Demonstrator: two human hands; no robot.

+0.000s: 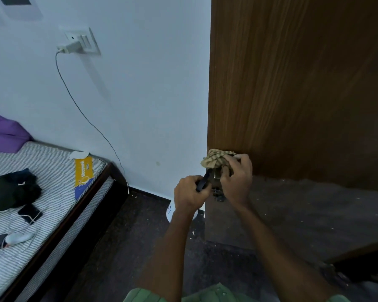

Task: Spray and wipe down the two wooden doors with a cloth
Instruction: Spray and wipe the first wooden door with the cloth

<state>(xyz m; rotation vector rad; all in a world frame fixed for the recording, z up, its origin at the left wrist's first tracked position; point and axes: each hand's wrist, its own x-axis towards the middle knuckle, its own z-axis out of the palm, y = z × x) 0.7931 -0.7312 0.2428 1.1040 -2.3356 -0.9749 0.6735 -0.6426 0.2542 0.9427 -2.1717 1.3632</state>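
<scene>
Brown wooden door (pixel 292 88), from 12 to 3 o'clock; we record our left hand (pixel 189 194) curled round its dark handle (pixel 203 183) at the door's edge. Checked tan cloth (pixel 216 159), bunched in our right hand (pixel 236 177), pressed against the lock area. Striped mattress (pixel 52 171) at 9 o'clock.

Single head-worn view, downward and forward, close on the wooden door (pixel 292 94) edge.
</scene>
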